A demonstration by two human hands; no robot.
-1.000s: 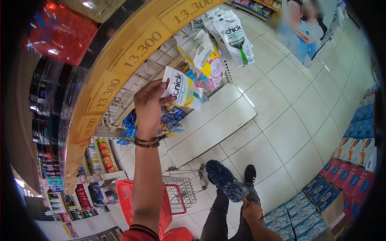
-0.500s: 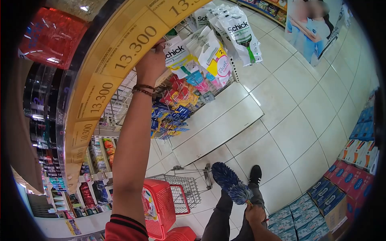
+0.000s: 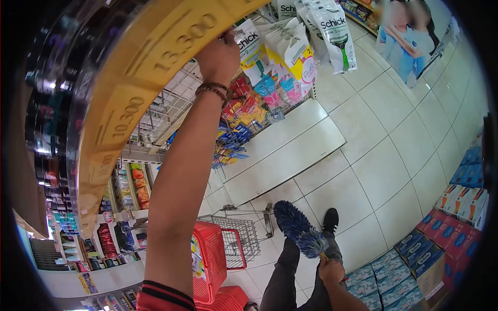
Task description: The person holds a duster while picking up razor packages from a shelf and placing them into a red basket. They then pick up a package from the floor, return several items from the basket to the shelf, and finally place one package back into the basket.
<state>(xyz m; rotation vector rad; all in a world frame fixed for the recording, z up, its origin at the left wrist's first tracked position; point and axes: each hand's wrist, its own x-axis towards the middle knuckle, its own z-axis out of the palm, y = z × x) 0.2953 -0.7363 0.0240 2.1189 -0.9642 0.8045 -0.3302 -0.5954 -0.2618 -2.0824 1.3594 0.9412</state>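
Observation:
My left hand (image 3: 219,58) is raised at the hanging razor packs, its fingers bent at the edge of a white Schick pack (image 3: 249,46); the fingertips are partly hidden, so its hold is unclear. A beaded bracelet (image 3: 213,90) circles that wrist. My right hand (image 3: 331,270) is low at the right, wrapped round the handle of a blue-grey feather duster (image 3: 301,228), whose fluffy head points up and left over my legs. Beside the left hand runs a curved yellow price strip (image 3: 155,67).
A red basket (image 3: 210,264) stands by a metal cart (image 3: 249,238) below. A white shelf base (image 3: 290,155) lies under the hanging packs. Stacked boxes (image 3: 384,280) are at the lower right. A poster (image 3: 410,41) stands at the upper right.
My left hand has shifted right and up along the price strip. The view has moved, so the hanging packs appear farther right. My right hand still holds the duster.

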